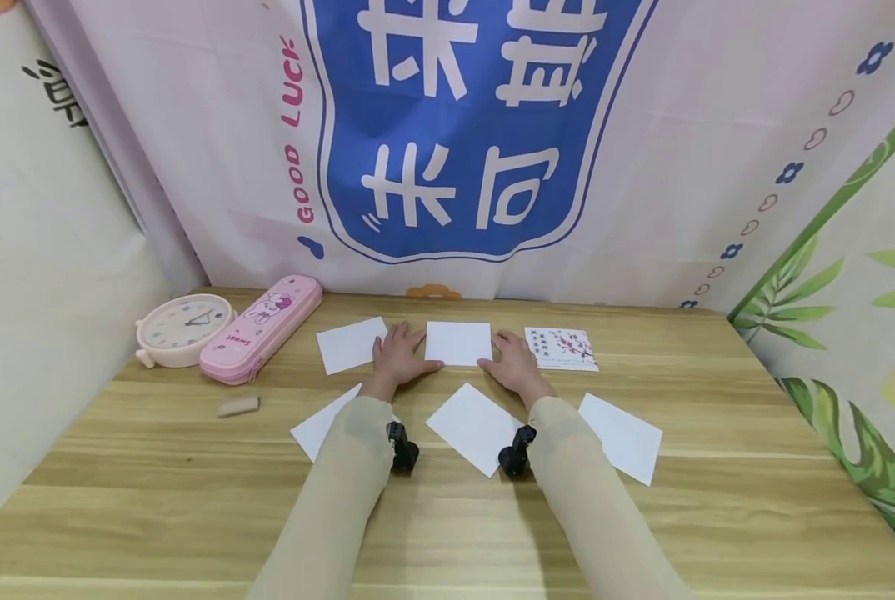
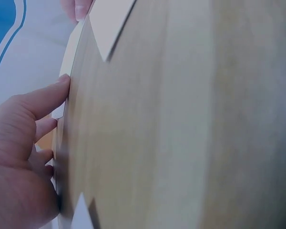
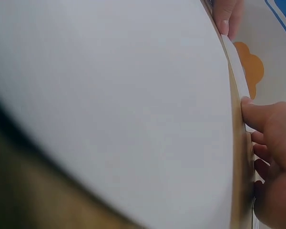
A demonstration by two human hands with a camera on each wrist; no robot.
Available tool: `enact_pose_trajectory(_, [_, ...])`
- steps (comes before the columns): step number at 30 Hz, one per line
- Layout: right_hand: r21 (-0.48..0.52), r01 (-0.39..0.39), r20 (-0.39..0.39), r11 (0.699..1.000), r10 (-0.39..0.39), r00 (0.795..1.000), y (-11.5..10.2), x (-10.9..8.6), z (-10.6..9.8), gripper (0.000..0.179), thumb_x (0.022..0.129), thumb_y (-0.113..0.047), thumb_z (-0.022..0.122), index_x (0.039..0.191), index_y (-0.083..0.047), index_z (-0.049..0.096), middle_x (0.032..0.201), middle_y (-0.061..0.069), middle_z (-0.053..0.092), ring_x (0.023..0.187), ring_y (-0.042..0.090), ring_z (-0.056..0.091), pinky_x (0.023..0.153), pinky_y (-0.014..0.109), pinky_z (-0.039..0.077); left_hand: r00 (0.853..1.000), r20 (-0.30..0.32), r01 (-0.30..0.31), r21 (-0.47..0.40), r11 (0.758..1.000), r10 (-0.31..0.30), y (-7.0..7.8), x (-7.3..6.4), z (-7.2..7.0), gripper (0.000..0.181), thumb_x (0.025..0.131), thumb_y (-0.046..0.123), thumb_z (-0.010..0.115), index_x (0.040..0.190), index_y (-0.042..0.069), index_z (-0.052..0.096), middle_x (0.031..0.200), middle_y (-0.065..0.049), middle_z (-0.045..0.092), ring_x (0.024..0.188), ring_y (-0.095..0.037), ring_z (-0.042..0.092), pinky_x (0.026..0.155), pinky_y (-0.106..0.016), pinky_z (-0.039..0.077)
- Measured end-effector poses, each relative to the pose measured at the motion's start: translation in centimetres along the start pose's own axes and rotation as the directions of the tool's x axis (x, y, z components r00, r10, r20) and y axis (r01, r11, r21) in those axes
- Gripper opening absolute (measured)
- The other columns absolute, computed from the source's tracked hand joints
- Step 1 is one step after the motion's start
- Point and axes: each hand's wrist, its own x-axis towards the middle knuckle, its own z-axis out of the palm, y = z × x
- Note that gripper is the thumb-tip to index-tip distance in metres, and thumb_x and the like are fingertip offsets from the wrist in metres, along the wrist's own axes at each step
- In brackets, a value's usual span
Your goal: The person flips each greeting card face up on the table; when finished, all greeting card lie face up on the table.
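A blank white card (image 1: 458, 343) lies at the back middle of the wooden table. My left hand (image 1: 402, 358) is at its left side, thumb at the near left corner and fingers spread along the edge. Opposite, my right hand (image 1: 515, 360) has its thumb at the near right corner, the other fingers loosely bent beside it. Both wrist views show a thumb (image 2: 62, 86) touching the card's edge. Just right of the right hand lies a card printed with red blossoms and dark characters (image 1: 563, 348). Another white card (image 1: 346, 343) lies left of the left hand.
Nearer me lie a left white card (image 1: 323, 423), partly under my sleeve, a middle one (image 1: 472, 427) and a right one (image 1: 623, 437). At the left are a pink pencil case (image 1: 263, 329), a round clock (image 1: 185, 327) and a small brown piece (image 1: 238, 406). A printed cloth hangs behind.
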Motion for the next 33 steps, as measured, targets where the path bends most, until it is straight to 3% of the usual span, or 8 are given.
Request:
enact_pose_trajectory(9, [0.011,-0.019,0.015,1.000,0.019,1.000,-0.4,0.1,-0.1,0.059,0.085,-0.032,0.052,0.133,-0.006,0.031,0.139,0.011,0.020,0.125,0.030,0.013,0.098,0.046,0.012,0.999,0.002,0.037,-0.113,0.993,-0.037,-0.1,0.5,-0.2,0.064,0.074,0.037,0.063,0.130,0.015,0.040,0.140,-0.015,0.015,0.127,-0.030,0.007,0.097,-0.051,-0.001])
enact_pose_trajectory(16, [0.045,-0.007,-0.021,0.999,0.008,1.000,-0.3,0.0,-0.1,0.061,0.082,-0.028,0.058,0.132,-0.004,0.033,0.136,0.014,0.026,0.123,0.032,0.019,0.097,0.047,0.016,0.996,-0.067,0.035,-0.233,0.972,-0.052,0.2,0.1,0.0,0.057,0.074,0.029,0.064,0.126,0.016,0.044,0.135,-0.007,0.031,0.126,-0.030,0.012,0.098,-0.049,-0.002])
enact_pose_trajectory(19, [0.117,0.003,-0.061,0.993,0.004,0.998,-0.4,0.0,-0.2,0.061,0.079,-0.022,0.061,0.131,-0.002,0.034,0.133,0.016,0.032,0.122,0.031,0.024,0.098,0.044,0.019,0.992,-0.115,0.014,-0.294,0.956,-0.050,0.3,0.0,-0.1,0.054,0.075,0.026,0.064,0.124,0.014,0.047,0.130,-0.006,0.040,0.125,-0.030,0.018,0.099,-0.047,-0.001])
enact_pose_trajectory(22, [0.245,0.011,-0.092,0.969,0.012,0.996,-0.7,0.2,-0.5,0.058,0.079,-0.014,0.061,0.129,0.001,0.035,0.131,0.017,0.035,0.120,0.030,0.028,0.098,0.039,0.021,0.985,-0.162,-0.018,-0.414,0.910,-0.054,0.4,0.0,-0.2,0.049,0.075,0.019,0.064,0.121,0.010,0.050,0.123,-0.009,0.047,0.120,-0.028,0.030,0.100,-0.043,0.008])
enact_pose_trajectory(27, [0.506,-0.006,-0.156,0.862,0.098,0.983,-1.7,0.4,-1.2,0.046,0.079,-0.003,0.059,0.122,0.002,0.044,0.112,0.017,0.050,0.105,0.026,0.046,0.090,0.033,0.035,0.964,-0.249,-0.084,-0.614,0.785,-0.091,0.7,0.3,-0.6,0.040,0.075,0.007,0.064,0.114,0.004,0.056,0.099,-0.013,0.061,0.096,-0.023,0.053,0.086,-0.033,0.039])
enact_pose_trajectory(28, [0.536,0.000,-0.175,0.844,0.111,0.978,-1.8,0.5,-1.3,0.043,0.079,-0.001,0.059,0.120,0.002,0.047,0.105,0.016,0.053,0.099,0.025,0.049,0.087,0.031,0.038,0.959,-0.267,-0.095,-0.627,0.773,-0.099,0.7,0.3,-0.7,0.039,0.075,0.006,0.064,0.113,0.005,0.057,0.094,-0.013,0.062,0.090,-0.023,0.056,0.081,-0.032,0.042])
enact_pose_trajectory(30, [0.585,0.050,-0.230,0.809,0.106,0.967,-1.6,0.9,-1.3,0.035,0.077,-0.001,0.060,0.112,0.000,0.053,0.092,0.011,0.056,0.086,0.020,0.053,0.077,0.027,0.043,0.949,-0.295,-0.102,-0.627,0.772,-0.115,0.7,0.3,-1.0,0.037,0.075,0.007,0.065,0.112,0.006,0.058,0.088,-0.012,0.063,0.085,-0.022,0.057,0.076,-0.030,0.045])
enact_pose_trajectory(33, [0.595,0.079,-0.262,0.800,0.101,0.960,-1.4,1.3,-1.5,0.025,0.077,0.000,0.060,0.102,0.000,0.056,0.079,0.009,0.055,0.074,0.020,0.052,0.067,0.028,0.045,0.944,-0.310,-0.112,-0.632,0.767,-0.117,0.6,0.2,-1.4,0.040,0.075,0.007,0.064,0.114,0.005,0.056,0.086,-0.013,0.063,0.080,-0.022,0.059,0.066,-0.029,0.048])
